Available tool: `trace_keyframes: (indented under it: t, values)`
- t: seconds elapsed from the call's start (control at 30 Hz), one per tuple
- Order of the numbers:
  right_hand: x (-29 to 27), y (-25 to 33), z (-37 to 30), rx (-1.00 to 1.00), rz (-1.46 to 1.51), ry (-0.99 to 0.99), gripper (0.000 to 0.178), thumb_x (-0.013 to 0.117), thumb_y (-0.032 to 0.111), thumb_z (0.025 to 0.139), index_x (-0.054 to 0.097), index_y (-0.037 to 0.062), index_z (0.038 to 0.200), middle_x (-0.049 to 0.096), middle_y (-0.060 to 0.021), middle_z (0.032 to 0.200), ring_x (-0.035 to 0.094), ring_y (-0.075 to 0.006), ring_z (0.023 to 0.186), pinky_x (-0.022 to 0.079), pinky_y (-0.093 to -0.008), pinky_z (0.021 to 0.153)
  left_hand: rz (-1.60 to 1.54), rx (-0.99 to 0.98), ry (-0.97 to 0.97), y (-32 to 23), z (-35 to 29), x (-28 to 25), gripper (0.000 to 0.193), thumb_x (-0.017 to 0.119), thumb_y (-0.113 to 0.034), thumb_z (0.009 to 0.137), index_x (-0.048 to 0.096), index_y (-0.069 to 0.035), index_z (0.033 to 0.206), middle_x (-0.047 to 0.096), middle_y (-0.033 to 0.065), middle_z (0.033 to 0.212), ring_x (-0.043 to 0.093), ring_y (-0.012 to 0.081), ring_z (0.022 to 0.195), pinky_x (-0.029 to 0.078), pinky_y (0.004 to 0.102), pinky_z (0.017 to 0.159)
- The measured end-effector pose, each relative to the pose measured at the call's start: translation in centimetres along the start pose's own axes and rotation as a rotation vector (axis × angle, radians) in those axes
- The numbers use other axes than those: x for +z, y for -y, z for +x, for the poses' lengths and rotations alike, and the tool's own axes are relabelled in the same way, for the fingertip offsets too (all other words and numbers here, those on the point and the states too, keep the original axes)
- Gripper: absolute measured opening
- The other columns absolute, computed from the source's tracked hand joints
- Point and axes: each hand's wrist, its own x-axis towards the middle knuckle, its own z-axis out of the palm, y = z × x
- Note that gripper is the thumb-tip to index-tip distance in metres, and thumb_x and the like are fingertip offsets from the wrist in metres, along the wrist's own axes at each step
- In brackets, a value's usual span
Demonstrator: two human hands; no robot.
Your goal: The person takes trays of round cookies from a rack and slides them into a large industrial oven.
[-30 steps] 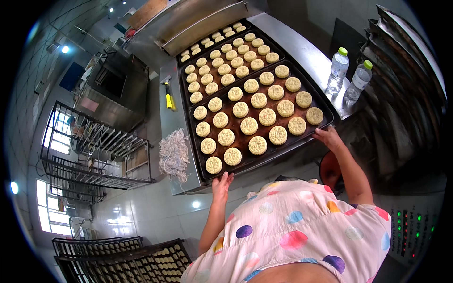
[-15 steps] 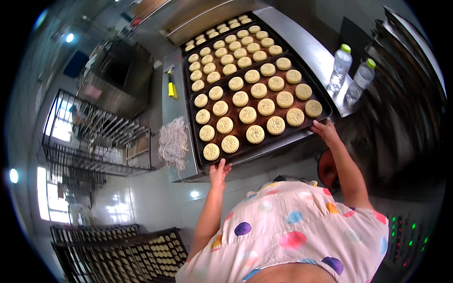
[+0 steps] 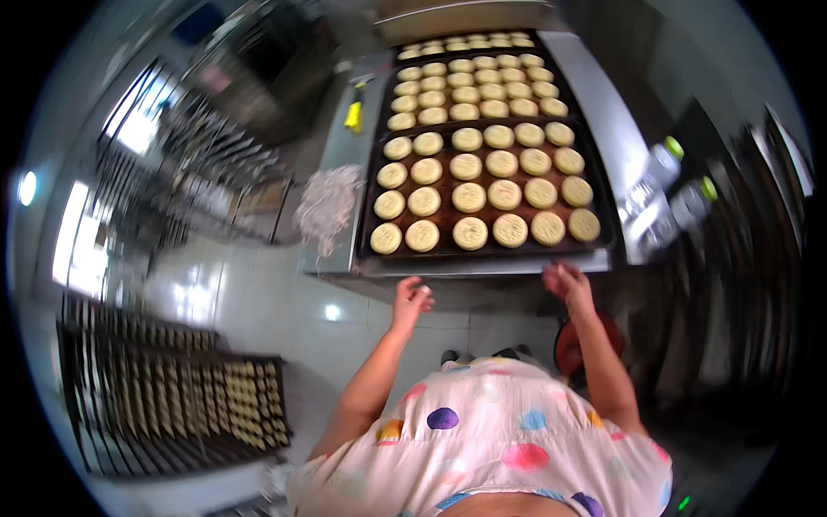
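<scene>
A dark baking tray (image 3: 487, 255) of round, pale, pattern-stamped pastries (image 3: 469, 197) lies near the front of a metal table. Behind it are a second tray of pastries (image 3: 463, 95) and part of another. My left hand (image 3: 412, 299) hangs just in front of the near tray's left part, clear of its rim, with loosely bent fingers and nothing seen in them. By the right front edge of the table is my right hand (image 3: 568, 287), also off the tray. Its fingers are half curled and a little blurred, and no object shows in them.
Frayed whitish string (image 3: 327, 207) and a yellow-handled tool (image 3: 353, 115) lie along the table's left side. Two clear bottles with green caps (image 3: 662, 172) (image 3: 694, 202) stand right. A rack of pastry trays (image 3: 250, 401) is lower left; dark trays (image 3: 728, 258) stack at right.
Both hands have let go of the near tray's front edge and drawn back from it. The view has turned, so the table now looks straighter.
</scene>
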Motion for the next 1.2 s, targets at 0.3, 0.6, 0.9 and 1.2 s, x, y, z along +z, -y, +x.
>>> trace_keyframes:
  t: [0.3,0.6,0.9,1.2]
  values:
    - [-2.9,-9.5,-3.2,0.362,-0.096,0.148,0.019,0.054,0.011,0.087,0.055,-0.0004,0.102,0.064,-0.0131,0.091,0.063,-0.0198,0.077,0.052,-0.0326,0.068,1.099,0.076,0.636,17.7,-14.3,-5.4,0.033,0.061,-0.036,0.079,0.063,-0.004,0.080,0.062,0.0108,0.070,0.058,0.0274,0.058,0.047,0.0381,0.057]
    - [1.8,-11.2,-4.2,0.327,-0.210,0.213,0.018,0.053,0.009,0.084,0.053,0.0009,0.101,0.064,-0.0155,0.091,0.064,-0.0233,0.078,0.053,-0.0330,0.068,0.657,-0.281,0.085,20.1,-19.9,-12.8,0.031,0.062,-0.033,0.076,0.064,-0.003,0.079,0.063,0.0117,0.063,0.061,0.0215,0.055,0.049,0.0348,0.058]
    - [17.3,-21.7,-12.8,0.524,-0.382,0.414,0.024,0.055,0.014,0.085,0.055,-0.0010,0.104,0.064,-0.0154,0.095,0.063,-0.0239,0.083,0.053,-0.0330,0.072,0.512,-0.270,-0.060,24.9,-28.4,-22.0,0.036,0.064,-0.033,0.077,0.062,-0.001,0.092,0.066,0.0126,0.077,0.064,0.0207,0.063,0.050,0.0336,0.065]
    - [32.4,-32.1,-17.3,0.622,-0.623,0.694,0.034,0.054,0.015,0.086,0.050,-0.0063,0.112,0.061,-0.0186,0.101,0.062,-0.0253,0.090,0.053,-0.0346,0.078,0.049,-0.581,-0.570,29.2,-43.7,-34.2,0.037,0.065,-0.028,0.078,0.061,0.003,0.097,0.066,0.0113,0.082,0.064,0.0178,0.067,0.052,0.0303,0.059]
